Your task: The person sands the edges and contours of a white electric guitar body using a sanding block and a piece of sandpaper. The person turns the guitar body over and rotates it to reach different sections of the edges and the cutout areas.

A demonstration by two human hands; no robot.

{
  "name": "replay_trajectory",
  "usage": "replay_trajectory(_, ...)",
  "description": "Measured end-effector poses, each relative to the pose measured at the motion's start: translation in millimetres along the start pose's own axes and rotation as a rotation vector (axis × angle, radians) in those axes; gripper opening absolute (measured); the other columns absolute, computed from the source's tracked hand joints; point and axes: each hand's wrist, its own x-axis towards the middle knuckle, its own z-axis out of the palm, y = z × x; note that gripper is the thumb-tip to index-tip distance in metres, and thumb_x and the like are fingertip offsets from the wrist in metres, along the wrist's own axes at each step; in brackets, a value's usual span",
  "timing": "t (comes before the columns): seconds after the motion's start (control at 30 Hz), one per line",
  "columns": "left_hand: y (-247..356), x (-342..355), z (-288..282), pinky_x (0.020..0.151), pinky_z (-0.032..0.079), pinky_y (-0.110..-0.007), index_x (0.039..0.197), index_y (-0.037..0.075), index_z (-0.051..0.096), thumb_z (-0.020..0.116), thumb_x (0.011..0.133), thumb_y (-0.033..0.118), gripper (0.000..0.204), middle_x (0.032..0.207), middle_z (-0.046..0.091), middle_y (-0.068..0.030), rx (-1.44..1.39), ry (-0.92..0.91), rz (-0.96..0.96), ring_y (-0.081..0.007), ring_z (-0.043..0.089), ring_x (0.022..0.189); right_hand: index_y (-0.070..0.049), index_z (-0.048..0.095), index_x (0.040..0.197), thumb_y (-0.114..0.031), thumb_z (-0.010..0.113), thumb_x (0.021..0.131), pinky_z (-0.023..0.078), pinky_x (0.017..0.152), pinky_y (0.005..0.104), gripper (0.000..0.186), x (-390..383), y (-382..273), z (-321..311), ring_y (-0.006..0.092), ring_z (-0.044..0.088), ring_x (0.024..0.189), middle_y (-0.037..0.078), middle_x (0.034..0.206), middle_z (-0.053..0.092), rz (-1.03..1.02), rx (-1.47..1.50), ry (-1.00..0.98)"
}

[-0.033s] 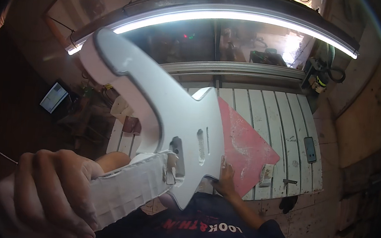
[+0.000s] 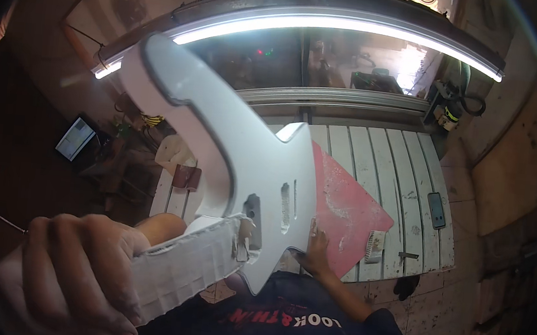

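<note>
A white, glossy-looking electric guitar body with dark-edged rims hangs tilted in front of me, over the slatted table. One long horn reaches to the far left; narrow slots and a recess are cut in its face. From the recess a neck wrapped in pale tape, torn at its inner end, runs to the lower left. My left hand is closed round this wrapped neck, close to the camera. At the body's near right edge, my right hand grips the rim, its thumb hidden. Skin shows behind the neck, partly covered.
Under the guitar body stands a white slatted table. A pink sheet, a brush-like block, a small metal piece and a phone lie on it. A tube light spans the back; a screen glows left.
The guitar body has shifted slightly right, and its long horn has dropped a little to the right. My left hand has moved slightly right with the neck.
</note>
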Motion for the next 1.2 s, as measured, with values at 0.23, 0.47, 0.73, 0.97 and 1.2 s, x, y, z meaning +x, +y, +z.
replay_trajectory(0.23, -48, 11, 3, 0.033, 0.052, -0.032, 0.079, 0.002, 0.054, 0.071, 0.069, -0.017, 0.027, 0.047, 0.054, -0.009, -0.435, -0.179, -0.109, -0.0173, 0.06, 0.037, 0.009, -0.005, 0.157, -0.053, 0.083, 0.078, 0.022, 0.11, 0.0681, 0.133, -5, 4, 37, 0.0541, 0.02, 0.142, 0.037, 0.158, 0.006, 0.166, -0.156, -0.063)
replay_trajectory(0.47, -82, 16, -40, 0.038, 0.055, -0.026, 0.087, 0.01, 0.052, 0.078, 0.075, -0.01, 0.035, 0.055, 0.057, -0.0021, -0.36, -0.179, -0.253, -0.0128, 0.062, 0.044, 0.006, -0.01, 0.157, -0.054, 0.084, 0.076, 0.019, 0.11, 0.0715, 0.138, -4, 5, 42, 0.0556, 0.016, 0.144, 0.037, 0.16, 0.0, 0.279, -0.051, 0.017)
replay_trajectory(0.73, -90, 16, -68, 0.047, 0.061, -0.026, 0.091, 0.008, 0.056, 0.092, 0.067, 0.0, 0.044, 0.06, 0.064, -0.0023, -0.441, -0.261, -0.352, -0.0116, 0.067, 0.049, 0.007, 0.018, 0.154, -0.059, 0.051, 0.098, 0.03, 0.115, 0.0518, 0.093, 27, 31, 16, 0.0388, 0.038, 0.137, 0.027, 0.151, 0.034, 0.43, 0.743, 0.366)
replay_trajectory(0.97, -112, -35, -25, 0.077, 0.046, -0.032, 0.108, 0.008, 0.049, 0.077, 0.075, 0.001, 0.044, 0.093, 0.049, -0.0021, -0.024, 0.208, -0.505, -0.0153, 0.049, 0.077, 0.005, 0.049, 0.14, -0.055, 0.027, 0.11, 0.045, 0.106, 0.0371, 0.07, 74, 79, 18, 0.0225, 0.059, 0.118, 0.016, 0.13, 0.061, 0.658, 1.569, 0.161)
replay_trajectory(1.2, -96, -8, -38, 0.057, 0.055, -0.026, 0.098, 0.014, 0.052, 0.076, 0.081, 0.005, 0.031, 0.083, 0.057, 0.0004, -0.053, 0.014, -0.276, -0.0107, 0.06, 0.07, 0.003, 0.053, 0.137, -0.056, 0.027, 0.11, 0.045, 0.105, 0.0361, 0.07, 106, 35, -2, 0.0212, 0.058, 0.118, 0.014, 0.128, 0.062, 0.505, 1.342, 0.607)
